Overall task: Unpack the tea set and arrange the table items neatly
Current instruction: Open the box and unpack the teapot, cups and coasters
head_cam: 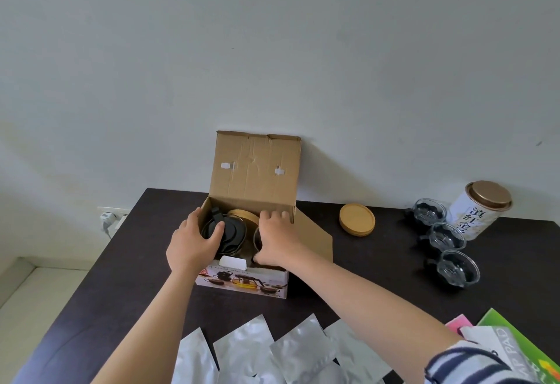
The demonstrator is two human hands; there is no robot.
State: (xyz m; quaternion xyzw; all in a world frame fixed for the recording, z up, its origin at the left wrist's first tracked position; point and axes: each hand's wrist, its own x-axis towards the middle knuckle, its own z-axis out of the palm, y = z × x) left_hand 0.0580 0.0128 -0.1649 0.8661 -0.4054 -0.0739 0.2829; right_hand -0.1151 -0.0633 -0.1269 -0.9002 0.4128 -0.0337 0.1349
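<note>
Nearest: pouches (257,350), silver foil, lay in a row at the table's (121,292) near edge; a green pad (515,344) lay at the near right corner.
Box (242,277): stood mid-table, lid flap up against the wall, printed front facing the person.
Left hand (194,244): reached into the box's left half, fingers curled over a stack of black saucers (228,233), thumb on top of it.
Right hand (275,241): reached into the right half, fingers curled round the rim of a glass piece; what it was could not be told.
Teapot lid (242,215): wooden, showed at the back of the box behind both hands.
Advice for the lift: judged best to raise one piece at a time, straight up, clear of the cardboard walls; glass against saucers would chip if dragged sideways.
Placing: judged best beside the cups, leaving the pouches undisturbed.
Coaster (357,219): wooden disc, lay right of the box, apart from it.
Cups (445,238): three, glass on dark saucers, lined up at the right.
Tin (478,210): white, gold lid, stood just behind the cups by the wall.
</note>
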